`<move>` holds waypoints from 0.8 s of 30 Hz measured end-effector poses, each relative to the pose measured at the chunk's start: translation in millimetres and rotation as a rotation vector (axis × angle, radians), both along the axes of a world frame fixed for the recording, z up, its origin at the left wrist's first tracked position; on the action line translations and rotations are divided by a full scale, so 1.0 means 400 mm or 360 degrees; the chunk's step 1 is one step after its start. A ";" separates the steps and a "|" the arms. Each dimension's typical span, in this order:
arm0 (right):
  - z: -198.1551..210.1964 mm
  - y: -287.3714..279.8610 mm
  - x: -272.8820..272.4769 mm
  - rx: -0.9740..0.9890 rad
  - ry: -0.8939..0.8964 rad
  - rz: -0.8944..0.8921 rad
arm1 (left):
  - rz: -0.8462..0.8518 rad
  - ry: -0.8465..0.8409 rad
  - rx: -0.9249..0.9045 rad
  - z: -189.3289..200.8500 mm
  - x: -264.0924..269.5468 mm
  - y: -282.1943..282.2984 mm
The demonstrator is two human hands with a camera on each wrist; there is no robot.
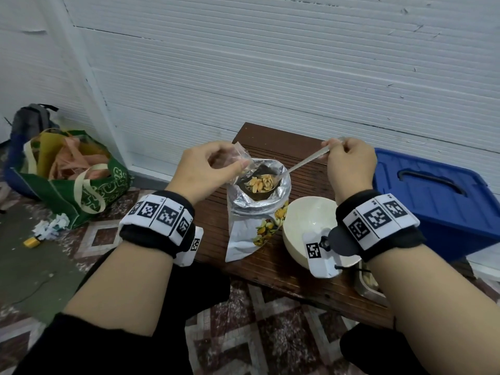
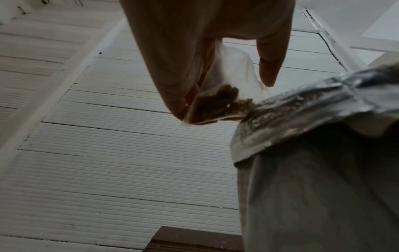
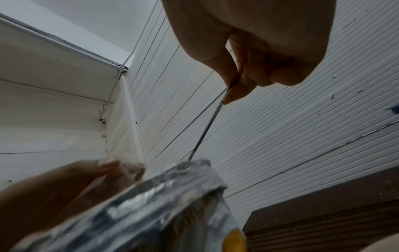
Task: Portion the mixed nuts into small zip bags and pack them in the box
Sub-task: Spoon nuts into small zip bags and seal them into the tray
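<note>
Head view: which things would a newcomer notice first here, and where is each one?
At the centre, a spoon heaped with nuts sits over the open foil bag on the wooden table; the right hand holds its handle. The left hand pinches a small clear zip bag beside the foil bag's mouth. A blue box lies at the right.

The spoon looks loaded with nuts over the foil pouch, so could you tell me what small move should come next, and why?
Probably tip the spoon into the small zip bag, which the left hand holds at the foil pouch rim.
</note>
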State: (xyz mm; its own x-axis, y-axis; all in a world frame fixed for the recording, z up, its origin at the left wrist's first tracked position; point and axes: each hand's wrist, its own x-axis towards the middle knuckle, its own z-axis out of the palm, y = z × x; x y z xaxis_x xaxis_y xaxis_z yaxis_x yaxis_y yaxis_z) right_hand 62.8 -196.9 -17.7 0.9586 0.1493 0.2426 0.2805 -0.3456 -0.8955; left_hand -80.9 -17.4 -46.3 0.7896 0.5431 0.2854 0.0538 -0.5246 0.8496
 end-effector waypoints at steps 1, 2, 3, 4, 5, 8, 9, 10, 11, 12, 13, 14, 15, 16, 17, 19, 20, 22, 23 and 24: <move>0.006 -0.003 0.004 -0.0001 0.0009 -0.0016 | -0.0011 -0.0002 0.0005 0.002 -0.002 0.000; 0.013 -0.005 0.009 0.0012 0.0011 -0.0030 | -0.0025 -0.0006 0.0004 0.004 -0.005 0.001; 0.020 -0.007 0.013 0.0036 0.0013 -0.0042 | -0.0045 -0.0009 -0.0001 0.007 -0.007 0.000; 0.028 -0.009 0.019 0.0060 0.0017 -0.0054 | -0.0063 -0.0008 -0.0001 0.006 -0.008 0.000; 0.038 -0.010 0.024 0.0080 0.0021 -0.0064 | -0.0077 0.0001 0.0013 0.006 -0.009 0.001; 0.064 -0.009 0.041 0.0118 -0.0021 -0.0085 | -0.0082 0.0040 0.0039 -0.001 -0.006 0.001; 0.072 -0.006 0.044 0.0120 -0.0048 -0.0089 | -0.0086 0.0043 0.0019 -0.002 -0.003 0.001; 0.077 -0.003 0.045 0.0112 -0.0072 -0.0087 | -0.0089 0.0047 0.0002 -0.004 0.000 0.000; 0.082 0.002 0.044 0.0095 -0.0088 -0.0073 | -0.0093 0.0047 -0.0006 -0.004 0.003 -0.003; 0.084 0.009 0.041 0.0074 -0.0096 -0.0049 | -0.0097 0.0041 -0.0013 -0.005 0.006 -0.008; 0.084 0.017 0.036 0.0054 -0.0100 -0.0022 | -0.0096 0.0026 -0.0018 -0.005 0.009 -0.012; 0.084 0.026 0.029 0.0036 -0.0105 0.0004 | -0.0091 0.0010 -0.0020 -0.006 0.013 -0.017; 0.083 0.034 0.021 0.0023 -0.0110 0.0028 | -0.0083 0.0002 -0.0015 -0.006 0.016 -0.021; 0.081 0.042 0.014 0.0019 -0.0118 0.0051 | -0.0078 0.0004 -0.0002 -0.006 0.018 -0.024; 0.080 0.050 0.005 0.0024 -0.0128 0.0074 | -0.0075 0.0017 0.0020 -0.005 0.020 -0.026; 0.077 0.062 -0.010 0.0045 -0.0159 0.0122 | -0.0079 0.0036 0.0037 -0.004 0.023 -0.029; 0.076 0.067 -0.018 0.0054 -0.0188 0.0151 | -0.0082 0.0032 0.0036 -0.004 0.024 -0.030; 0.074 0.072 -0.033 0.0090 -0.0253 0.0241 | -0.0074 0.0020 0.0064 -0.002 0.026 -0.035; 0.073 0.073 -0.042 0.0128 -0.0285 0.0304 | -0.0070 0.0013 0.0082 -0.001 0.027 -0.037; 0.073 0.072 -0.048 0.0174 -0.0322 0.0370 | -0.0066 0.0003 0.0090 -0.002 0.029 -0.039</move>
State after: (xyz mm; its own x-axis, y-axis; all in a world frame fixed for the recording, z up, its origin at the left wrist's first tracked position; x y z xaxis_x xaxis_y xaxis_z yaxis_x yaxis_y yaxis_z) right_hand 43.5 -168.2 11.5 0.8325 0.3212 0.4514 0.5167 -0.1563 -0.8418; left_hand -69.3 -33.0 -46.9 0.8117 0.4930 0.3133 0.0323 -0.5734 0.8186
